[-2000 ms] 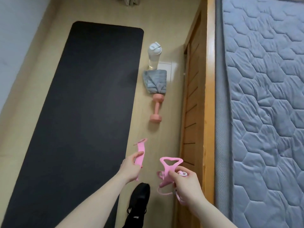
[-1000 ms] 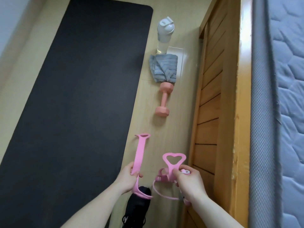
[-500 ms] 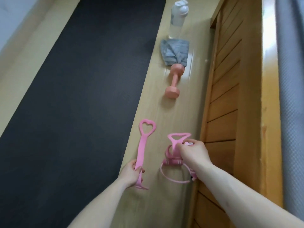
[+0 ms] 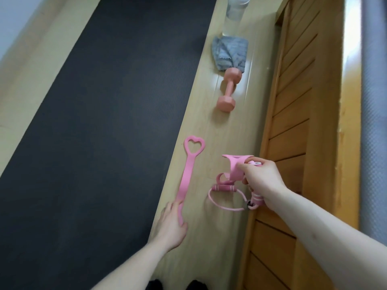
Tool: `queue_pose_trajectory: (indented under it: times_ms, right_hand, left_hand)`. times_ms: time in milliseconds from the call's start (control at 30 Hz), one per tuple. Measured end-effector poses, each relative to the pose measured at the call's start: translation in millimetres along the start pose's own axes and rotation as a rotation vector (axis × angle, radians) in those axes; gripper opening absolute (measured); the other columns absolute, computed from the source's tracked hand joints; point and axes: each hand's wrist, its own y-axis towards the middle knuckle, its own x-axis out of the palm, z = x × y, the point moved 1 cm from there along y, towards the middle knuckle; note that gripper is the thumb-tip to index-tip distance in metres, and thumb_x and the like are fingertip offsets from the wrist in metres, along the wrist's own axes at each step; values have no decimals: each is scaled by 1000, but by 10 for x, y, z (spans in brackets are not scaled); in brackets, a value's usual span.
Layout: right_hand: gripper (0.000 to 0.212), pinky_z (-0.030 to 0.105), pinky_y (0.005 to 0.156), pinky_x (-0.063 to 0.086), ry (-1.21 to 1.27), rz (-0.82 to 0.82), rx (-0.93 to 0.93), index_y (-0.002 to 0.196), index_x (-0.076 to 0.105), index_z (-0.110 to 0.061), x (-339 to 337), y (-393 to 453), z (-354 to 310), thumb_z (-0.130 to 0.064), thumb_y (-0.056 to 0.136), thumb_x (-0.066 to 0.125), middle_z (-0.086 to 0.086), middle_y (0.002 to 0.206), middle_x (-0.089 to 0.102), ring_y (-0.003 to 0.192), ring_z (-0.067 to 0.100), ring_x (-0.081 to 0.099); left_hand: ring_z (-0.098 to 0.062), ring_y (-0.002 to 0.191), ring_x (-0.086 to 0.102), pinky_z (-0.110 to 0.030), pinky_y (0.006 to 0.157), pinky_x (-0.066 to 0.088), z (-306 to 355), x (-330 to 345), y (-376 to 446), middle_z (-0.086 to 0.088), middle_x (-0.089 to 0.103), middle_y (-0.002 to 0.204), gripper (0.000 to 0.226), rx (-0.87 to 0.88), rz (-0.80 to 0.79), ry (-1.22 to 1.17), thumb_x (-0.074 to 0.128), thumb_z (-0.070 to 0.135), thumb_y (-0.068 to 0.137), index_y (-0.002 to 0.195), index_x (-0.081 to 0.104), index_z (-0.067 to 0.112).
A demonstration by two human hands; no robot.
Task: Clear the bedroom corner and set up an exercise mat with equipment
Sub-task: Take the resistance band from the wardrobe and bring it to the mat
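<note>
Mat (image 4: 100, 122), black, lies flat along the floor (image 4: 207, 126) at the left; at its right edge a pink heart-ended strap (image 4: 186, 172) lies straight, its near end under the left hand (image 4: 172, 225), whose fingers are straight and spread on it; right of that, the right hand (image 4: 259, 181) has its fingers curled round a bundle of pink bands (image 4: 232, 181); farther off lie a pink dumbbell (image 4: 228, 90), grey towel (image 4: 230, 53) and bottle (image 4: 234, 15); a wooden bed frame (image 4: 297, 122) runs along the right
</note>
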Motion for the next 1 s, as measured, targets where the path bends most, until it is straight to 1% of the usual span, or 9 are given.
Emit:
queue_pose_trajectory:
  times_ms: [100, 200, 267, 367, 467, 600, 833, 900, 1000]
  right_hand:
    - [12, 25, 46, 38, 50, 42, 3, 92, 72, -3, -70, -163, 56, -11, 94, 62, 5, 49, 55, 35, 14, 48]
    - [15, 26, 45, 32, 73, 29, -3, 90, 73, -5, -206, -408, 21, -19, 92, 67, 15, 59, 47, 40, 19, 37]
    - [17, 24, 44, 29, 83, 11, -22, 86, 72, -4, -290, -585, -44, -19, 93, 68, 15, 59, 44, 40, 18, 33]
    - [14, 27, 48, 30, 92, 4, -70, 87, 74, -10, -339, -784, -114, -23, 92, 70, 16, 60, 48, 45, 19, 36]
    - [6, 34, 55, 47, 122, 78, -90, 86, 78, -26, -385, -962, -114, -30, 90, 76, 11, 72, 71, 58, 20, 54]
    - [11, 34, 64, 48, 106, 172, -73, 82, 76, -28, -341, -1021, 15, -30, 92, 72, 9, 86, 75, 70, 19, 57]
    - [19, 24, 47, 43, -8, 216, -55, 85, 71, -28, -38, -434, 305, -22, 99, 60, 3, 78, 72, 52, 16, 55]
    - [18, 23, 54, 48, -9, 227, -54, 89, 69, -26, 51, -197, 370, -19, 101, 58, -1, 81, 70, 60, 15, 62]
    - [16, 29, 65, 55, -19, 247, -58, 92, 68, -27, 218, 241, 479, -18, 101, 58, -4, 84, 69, 74, 19, 67]
  left_hand:
    - [-7, 141, 34, -32, 115, 34, 585, -162, -100, 17, 31, 153, 71, 202, 13, -123, 65, 25, 88, 151, 31, 32]
    - [-4, 137, 39, -31, 113, 36, 1189, -391, -152, 16, 33, 154, 71, 296, 16, -256, 71, 24, 86, 147, 38, 36]
    - [-7, 119, 58, -31, 102, 50, 1478, -478, -215, 12, 38, 150, 52, 337, -84, -319, 73, 23, 85, 131, 54, 37]
    - [-14, 101, 61, -40, 96, 53, 1680, -545, -389, 7, 61, 117, 6, 340, -155, -214, 66, 31, 93, 93, 71, 28]
    - [-19, 114, 61, -39, 103, 46, 1619, -549, -651, 0, 66, 121, 28, 217, -299, -236, 55, 39, 101, 116, 66, 18]
    - [-4, 123, 58, -33, 108, 46, 1240, -345, -835, 18, 62, 133, 34, 158, -362, -206, 54, 36, 102, 135, 60, 33]
    - [-2, 78, 65, -15, 66, 52, 698, 108, -675, 4, 68, 97, 11, 2, -334, -130, 49, 15, 103, 102, 59, 20]
    - [-7, 76, 63, -24, 72, 52, 569, 271, -551, 6, 65, 89, 11, -27, -337, -118, 54, 13, 99, 94, 54, 22]
    - [-14, 90, 63, -28, 82, 50, 395, 488, -248, 7, 68, 98, 13, -27, -293, -131, 55, 16, 99, 107, 63, 20]
